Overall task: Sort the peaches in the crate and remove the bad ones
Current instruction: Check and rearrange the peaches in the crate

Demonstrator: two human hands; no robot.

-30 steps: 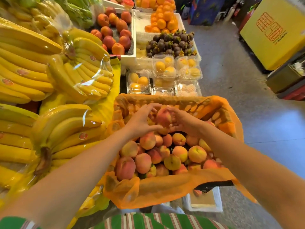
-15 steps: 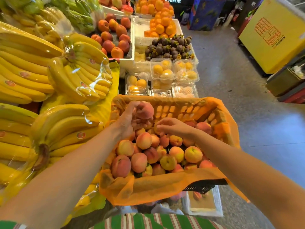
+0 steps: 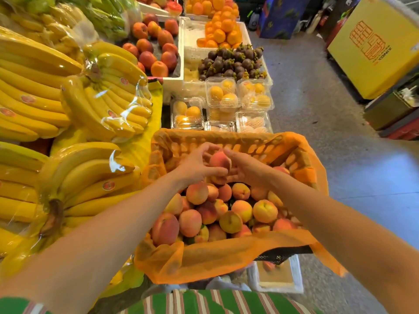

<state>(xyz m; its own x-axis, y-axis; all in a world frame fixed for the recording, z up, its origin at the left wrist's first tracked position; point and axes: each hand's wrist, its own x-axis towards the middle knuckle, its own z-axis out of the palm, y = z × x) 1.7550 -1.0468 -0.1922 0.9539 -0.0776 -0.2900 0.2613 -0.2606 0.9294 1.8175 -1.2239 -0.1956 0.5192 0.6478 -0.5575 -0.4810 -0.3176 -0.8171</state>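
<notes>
An orange-lined crate [image 3: 303, 155] holds a pile of several peaches [image 3: 229, 214]. Over its far half both my hands meet around one pink-red peach [image 3: 219, 161]. My left hand [image 3: 195, 166] curls round that peach from the left, thumb beneath it. From the right, my right hand [image 3: 247, 169] grips the same fruit with its fingers. A second peach [image 3: 217, 179] sits just under the hands, touching them.
Bagged banana bunches [image 3: 74, 103] fill the left side. Behind the crate stand clear clamshell boxes [image 3: 223, 96] of yellow fruit, then mangosteens [image 3: 231, 61], oranges and a tray of red peaches [image 3: 156, 51]. Grey floor and a yellow carton [image 3: 374, 44] lie to the right.
My left hand, which held the peach up at the crate's left, has brought it back to the middle. My right hand has risen from the pile to grip it too.
</notes>
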